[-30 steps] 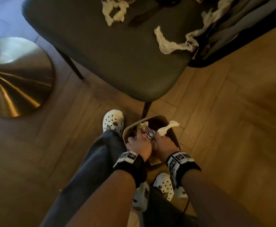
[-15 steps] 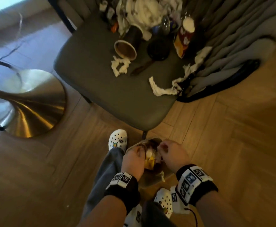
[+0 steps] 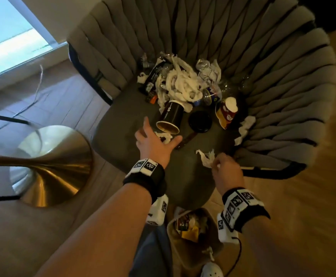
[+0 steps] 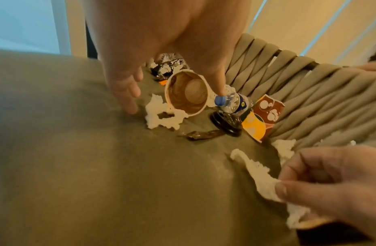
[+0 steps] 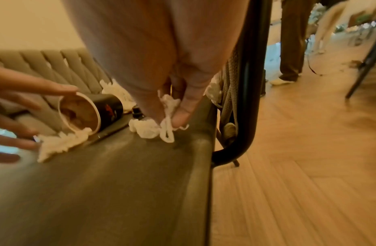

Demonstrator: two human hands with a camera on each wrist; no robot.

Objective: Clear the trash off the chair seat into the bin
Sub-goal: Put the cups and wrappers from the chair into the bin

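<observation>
1. Overhead, a person leans over a grey chair seat [image 3: 123, 140] littered with trash, both hands out above it.
2. Left hand [image 3: 153, 144] hovers with fingers spread and straight, its grip wide and empty, just beside a tipped black paper cup [image 3: 171, 118] and over a torn white tissue scrap [image 4: 161, 114] that lies at the cup's mouth.
3. Left wrist view shows the cup lying on its side, brown-stained inside, open end toward the front edge of the seat.
4. Right hand [image 3: 226, 172] has its grip closed in a pinch, thumb and fingertips on a crumpled white tissue [image 5: 161, 128] near the seat's front right edge; part of the tissue touches the seat.
5. Behind the cup sit a black lid [image 3: 200, 121], a crushed plastic bottle [image 4: 233, 103] with a blue cap, a red and yellow snack packet [image 3: 226, 114] and a heap of white tissue [image 3: 183, 84] against the woven chair back.
6. More tissue scraps [image 3: 246, 126] lie along the right side of the seat.
7. Below the seat's front edge, on the wooden floor [image 3: 292, 226], stands the bin [image 3: 183, 246], with wrappers and tissue in it.
8. Left of the chair stands a brass-coloured round base [image 3: 49, 166].
</observation>
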